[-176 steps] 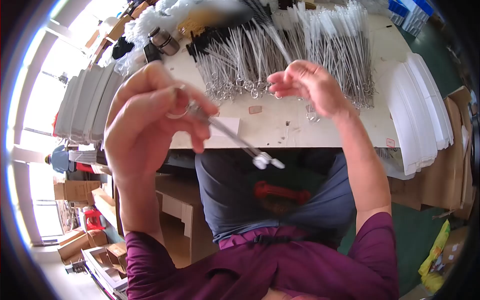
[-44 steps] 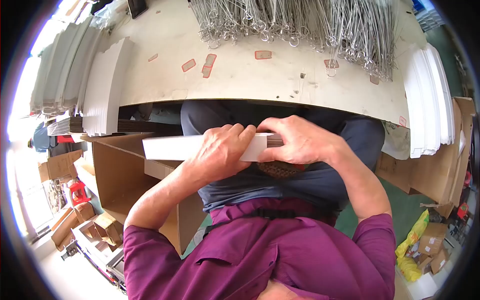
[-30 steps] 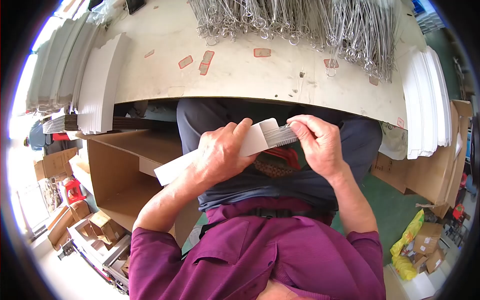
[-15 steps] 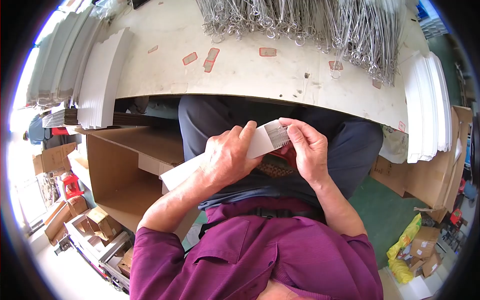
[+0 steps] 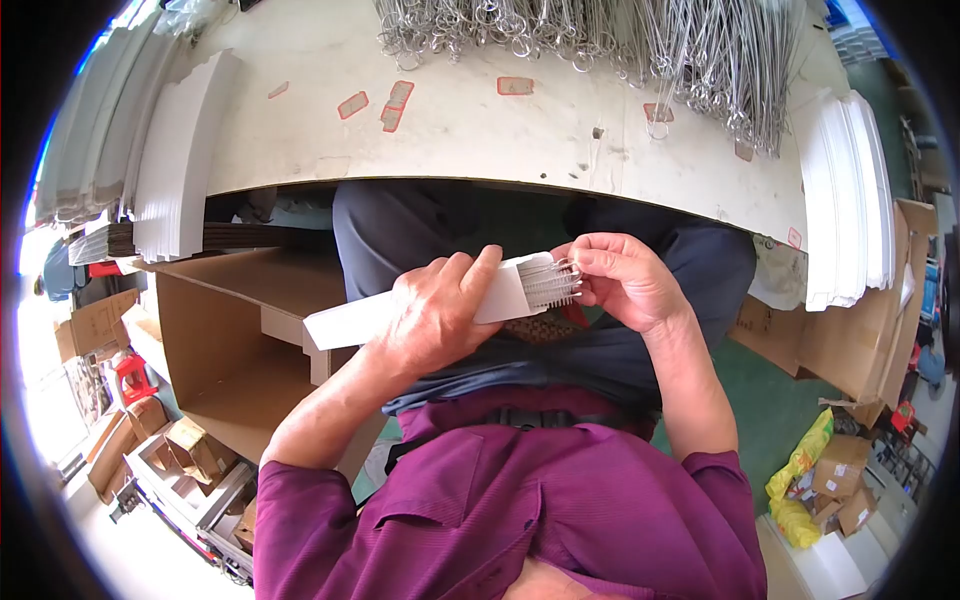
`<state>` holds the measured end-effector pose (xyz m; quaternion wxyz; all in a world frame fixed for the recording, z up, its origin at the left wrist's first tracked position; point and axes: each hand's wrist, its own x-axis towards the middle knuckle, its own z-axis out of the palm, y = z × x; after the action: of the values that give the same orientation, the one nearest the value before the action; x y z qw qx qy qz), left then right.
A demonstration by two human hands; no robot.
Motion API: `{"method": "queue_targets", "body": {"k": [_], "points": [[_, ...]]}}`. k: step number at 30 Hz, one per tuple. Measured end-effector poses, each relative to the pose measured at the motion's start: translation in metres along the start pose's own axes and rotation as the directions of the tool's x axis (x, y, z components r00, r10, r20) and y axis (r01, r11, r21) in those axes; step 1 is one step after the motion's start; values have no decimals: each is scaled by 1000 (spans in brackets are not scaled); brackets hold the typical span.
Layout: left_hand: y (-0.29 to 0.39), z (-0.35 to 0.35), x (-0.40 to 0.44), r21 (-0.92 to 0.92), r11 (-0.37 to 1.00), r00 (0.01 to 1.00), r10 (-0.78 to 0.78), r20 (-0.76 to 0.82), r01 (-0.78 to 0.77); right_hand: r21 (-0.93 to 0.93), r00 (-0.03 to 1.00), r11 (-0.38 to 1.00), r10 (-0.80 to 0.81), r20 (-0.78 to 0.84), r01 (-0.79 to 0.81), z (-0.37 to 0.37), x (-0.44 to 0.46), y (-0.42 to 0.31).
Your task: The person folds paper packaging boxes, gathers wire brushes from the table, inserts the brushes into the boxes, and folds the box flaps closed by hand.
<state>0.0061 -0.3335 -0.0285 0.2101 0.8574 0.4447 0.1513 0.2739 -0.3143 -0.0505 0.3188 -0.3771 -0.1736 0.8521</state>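
My left hand (image 5: 440, 312) is wrapped round a long white box (image 5: 350, 321), held over my lap at a slight tilt. The box's right end is open, and a bundle of thin wire brushes (image 5: 550, 283) sticks out of it. At that end my right hand (image 5: 630, 280) pinches the looped tips of the brushes between thumb and fingers. How far the bundle reaches inside the box is hidden. Above, many wire brushes with ring ends (image 5: 730, 90) lie in rows on the pale table (image 5: 450, 150).
Stacks of flat white boxes stand at the table's left (image 5: 180, 160) and right (image 5: 845, 200). An open cardboard carton (image 5: 230, 350) is at my left, below the table edge. Red-edged labels (image 5: 515, 86) are stuck on the tabletop. A yellow bag (image 5: 800, 480) lies at the lower right.
Earlier my hands were raised with a wire piece; now they hold the white box over my lap. Since half a second ago, the brush ends stick out further from the box.
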Motion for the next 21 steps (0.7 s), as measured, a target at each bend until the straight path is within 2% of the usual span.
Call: {"method": "queue_targets", "body": {"k": [3,5,6,8,9,11,12,13,14,15,16,17,19,20,21], "points": [[0,-2,-1,11,1000,1000,1,17,-1,100,996,995,-19,-84,27,5,-1,0],[0,-2,0,44,999,997,-22,68,19,-121,983,986,-132,-129,116,2,-2,1],[0,-1,0,44,999,997,-23,70,20,-119,983,986,-130,-129,115,2,-2,2],[1,1,1,35,999,998,-37,59,34,-192,952,954,-262,-159,230,5,-4,5],[1,1,1,34,999,998,-36,59,34,-193,952,954,-262,-160,230,8,-4,7],[1,0,2,-18,999,996,-32,82,33,-385,847,851,-469,-249,358,12,-4,9],[0,0,3,-18,999,996,-32,81,34,-495,810,793,-525,-259,356,9,-4,12],[0,0,3,-14,999,997,-38,73,39,-494,811,793,-525,-259,356,11,-4,13],[1,0,2,-11,999,997,-45,68,46,-727,706,555,-695,-138,404,14,-4,14],[1,1,1,-11,999,997,-44,70,45,-883,592,254,-806,34,395,16,-5,15],[0,2,1,8,998,995,-58,76,58,-936,499,-23,-842,207,350,13,-4,14],[1,3,1,27,997,994,-75,81,73,-936,500,-23,-841,207,350,14,-4,14],[3,4,2,20,997,994,-73,75,72,-940,499,-177,-810,307,291,18,-4,15],[3,5,2,14,998,995,-68,71,67,-919,615,150,-780,117,365,25,-5,18],[3,5,2,12,998,995,-67,71,66,-920,615,149,-780,116,363,22,-5,17]]}}
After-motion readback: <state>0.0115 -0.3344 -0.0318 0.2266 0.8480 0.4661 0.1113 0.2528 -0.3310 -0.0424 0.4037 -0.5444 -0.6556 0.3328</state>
